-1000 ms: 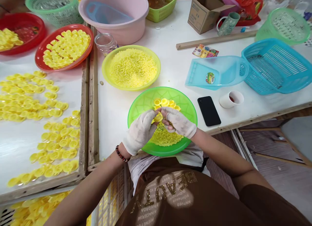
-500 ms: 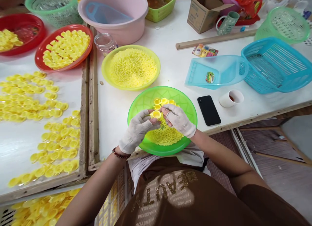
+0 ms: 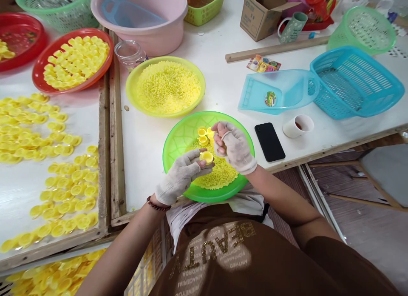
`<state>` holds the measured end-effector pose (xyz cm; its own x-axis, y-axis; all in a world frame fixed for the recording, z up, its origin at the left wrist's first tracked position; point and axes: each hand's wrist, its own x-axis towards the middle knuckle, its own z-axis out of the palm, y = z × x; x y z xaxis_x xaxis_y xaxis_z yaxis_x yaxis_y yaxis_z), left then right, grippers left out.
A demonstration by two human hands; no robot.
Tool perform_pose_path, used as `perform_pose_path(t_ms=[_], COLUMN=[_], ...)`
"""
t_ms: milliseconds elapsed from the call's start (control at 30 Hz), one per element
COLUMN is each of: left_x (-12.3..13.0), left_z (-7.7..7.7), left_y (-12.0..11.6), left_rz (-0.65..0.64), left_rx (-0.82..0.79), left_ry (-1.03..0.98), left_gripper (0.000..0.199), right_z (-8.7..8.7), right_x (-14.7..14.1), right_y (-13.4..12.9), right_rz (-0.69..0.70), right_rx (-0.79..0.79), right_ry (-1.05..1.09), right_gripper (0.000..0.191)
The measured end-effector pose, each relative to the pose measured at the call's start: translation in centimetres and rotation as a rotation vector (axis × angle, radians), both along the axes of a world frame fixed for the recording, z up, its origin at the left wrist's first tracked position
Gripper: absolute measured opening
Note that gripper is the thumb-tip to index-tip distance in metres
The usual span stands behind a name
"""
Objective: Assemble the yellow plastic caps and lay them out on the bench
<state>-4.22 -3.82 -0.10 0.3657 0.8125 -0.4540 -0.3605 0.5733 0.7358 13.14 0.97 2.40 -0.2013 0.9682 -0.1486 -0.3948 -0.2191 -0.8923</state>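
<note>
My left hand (image 3: 181,172), in a white glove with bare fingertips, pinches a small round yellow plastic cup (image 3: 207,158) with its hollow side up. Just right of it and a little higher, my right hand (image 3: 234,147), gloved the same way, has its fingers curled and pressed together; what they hold, if anything, is hidden. Both hands are over a green plastic bowl (image 3: 178,132). Inside lie a heap of small yellow pellets (image 3: 218,177) and several more yellow cups (image 3: 202,135), partly covered by my right hand.
Beyond the bowl stands a yellow basin (image 3: 132,89) of yellow pellets. A black phone (image 3: 270,141), a paper cup (image 3: 295,128), a blue scoop (image 3: 255,92) and a blue basket (image 3: 357,83) are to the right. Wooden edging (image 3: 115,160) divides off rows of yellow pieces (image 3: 68,189) at left.
My right hand has moved up and away from the yellow cup, turning its fingers upward. My left hand still holds the cup, slightly lower. The whole view has shifted a little.
</note>
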Motion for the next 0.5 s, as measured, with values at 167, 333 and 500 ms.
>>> perform_pose_path(t_ms=[167,333,500], left_x=[1.0,1.0,0.7], left_z=[-0.1,-0.1,0.0], left_y=[-0.6,-0.6,-0.6], left_rz=[-0.008,-0.02,-0.001], left_rx=[-0.018,-0.003,-0.032], left_ry=[-0.062,-0.066,-0.065], left_gripper=[0.048,0.046,0.048], right_z=[0.5,-0.2,0.2], right_x=[-1.6,-2.2,-1.3], right_y=[0.1,-0.2,-0.1], right_rz=[-0.024,-0.047,-0.041], right_rx=[0.043,0.037,-0.028], right_ry=[0.062,0.073,0.111], right_gripper=[0.039,0.041,0.039])
